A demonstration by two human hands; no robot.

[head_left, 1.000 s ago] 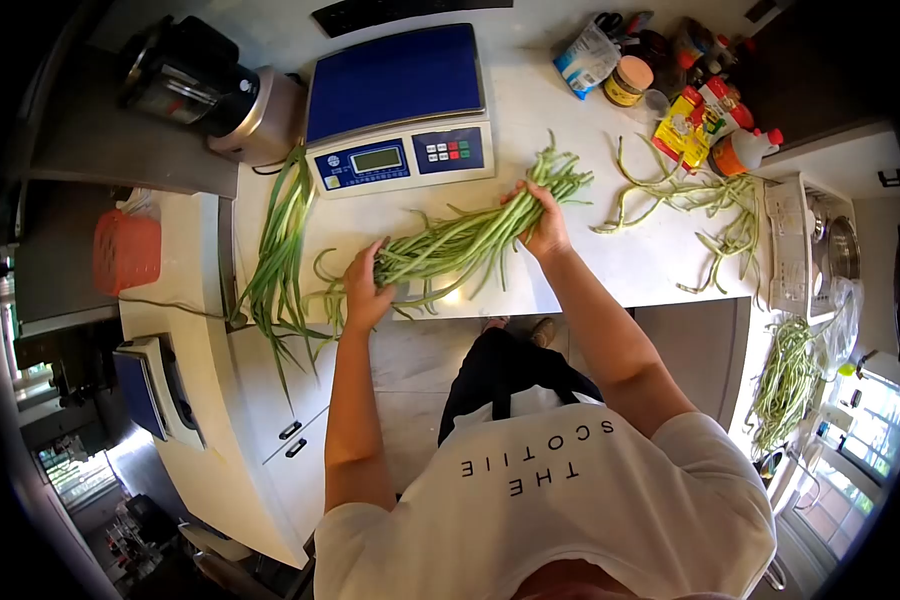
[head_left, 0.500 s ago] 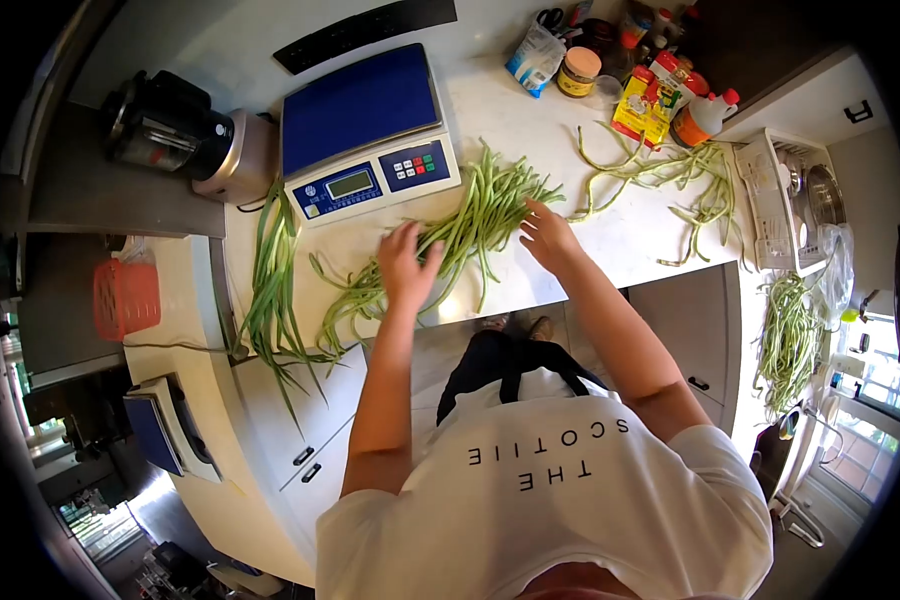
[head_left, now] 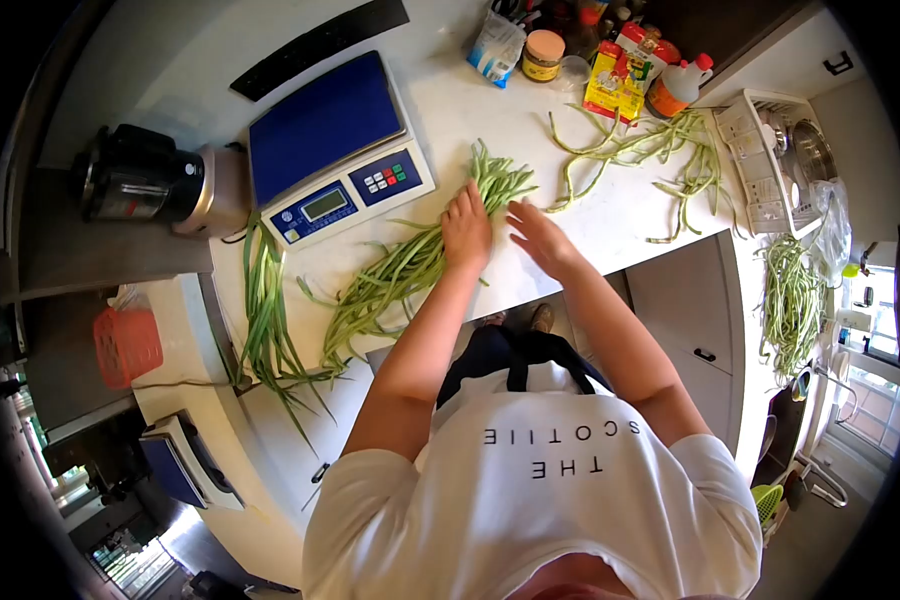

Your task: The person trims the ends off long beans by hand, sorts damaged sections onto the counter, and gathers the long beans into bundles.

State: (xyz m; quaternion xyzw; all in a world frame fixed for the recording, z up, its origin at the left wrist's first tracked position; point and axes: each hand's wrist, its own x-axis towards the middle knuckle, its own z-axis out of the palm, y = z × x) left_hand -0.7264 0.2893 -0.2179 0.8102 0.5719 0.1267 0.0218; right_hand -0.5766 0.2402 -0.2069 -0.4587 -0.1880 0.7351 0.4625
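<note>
A bunch of long green beans [head_left: 390, 272] lies on the white counter, running from the front edge up to the right. My left hand [head_left: 467, 228] rests over the bunch near its right end, fingers together around or on it; its palm side is hidden. Just right of the bunch, my right hand [head_left: 542, 238] is held off the beans with its fingers apart and nothing in it. Loose beans [head_left: 630, 150] are scattered farther right. Long green leaves [head_left: 267, 310] hang over the counter's front edge at the left.
A blue-topped scale [head_left: 325, 125] stands behind the beans, with a blender [head_left: 140, 180] to its left. Jars, packets [head_left: 618, 80] and an orange-labelled bottle [head_left: 675, 88] are at the back right. A white dish rack [head_left: 765, 165] stands at the right, near more beans [head_left: 792, 305].
Both hands held the bunch, then came off it onto the counter. My left hand has moved right along the bunch to its right end. The view has shifted and turned.
</note>
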